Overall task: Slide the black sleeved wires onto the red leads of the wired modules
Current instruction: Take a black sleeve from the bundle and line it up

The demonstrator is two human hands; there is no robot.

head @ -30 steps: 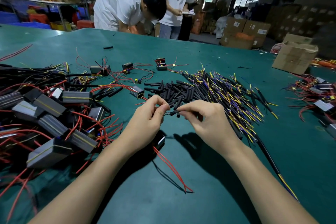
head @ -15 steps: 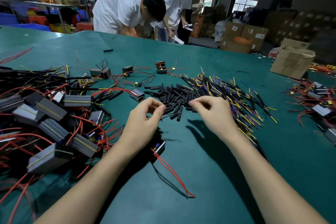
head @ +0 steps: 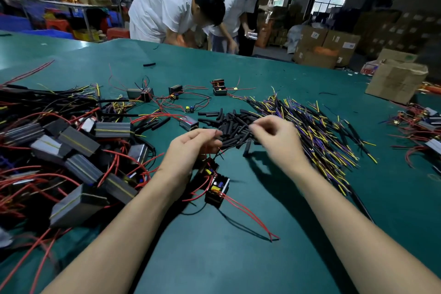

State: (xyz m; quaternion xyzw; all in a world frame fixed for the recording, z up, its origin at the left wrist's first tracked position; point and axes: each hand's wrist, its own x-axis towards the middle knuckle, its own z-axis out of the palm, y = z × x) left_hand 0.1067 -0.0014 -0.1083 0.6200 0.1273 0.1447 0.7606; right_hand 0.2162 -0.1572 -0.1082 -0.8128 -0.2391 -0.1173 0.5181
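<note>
— Pinching a thin red lead (head: 210, 148) between thumb and curled fingers, the left hand (head: 191, 145) keeps it lifted at mid-frame, I'd judge so its free end stays offered for sleeving.

— And its module?

— The small open black wired module with yellow and blue parts (head: 217, 188) lies on the green table mat (head: 226, 258) just below that hand, tethered by the lead.

— The right hand (head: 276, 138)?

— Blurred; fingers loosely curled over the heap of short black sleeve pieces (head: 236, 126), thumb near forefinger. Whether it has one pinched I cannot tell.

— Why the piles so close?

— Probably reach: black sleeved wires with yellow and purple ends (head: 317, 131) fan out right of centre, grey boxed modules with red wires (head: 78, 150) crowd the left.
</note>
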